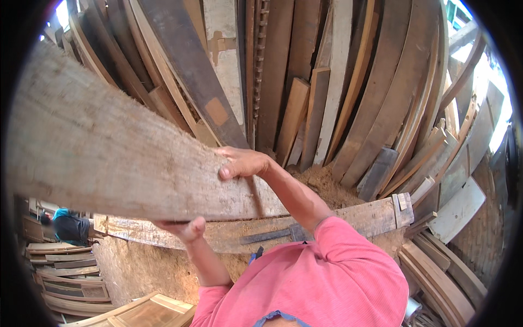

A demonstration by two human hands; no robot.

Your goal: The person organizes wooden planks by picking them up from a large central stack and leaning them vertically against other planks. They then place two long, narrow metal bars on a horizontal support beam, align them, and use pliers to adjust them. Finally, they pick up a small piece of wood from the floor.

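right hand (242, 163): grip pinches wide plank (114, 147) at upper edge, thumb on face. left hand (185, 229): at lower edge, fingers partly hidden; cannot tell grip.

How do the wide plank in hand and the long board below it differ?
The wide plank is gripped by the right hand, the left hand at its lower edge; the long board lies below. The wide plank looks much broader in view than the long board. Both are wooden.
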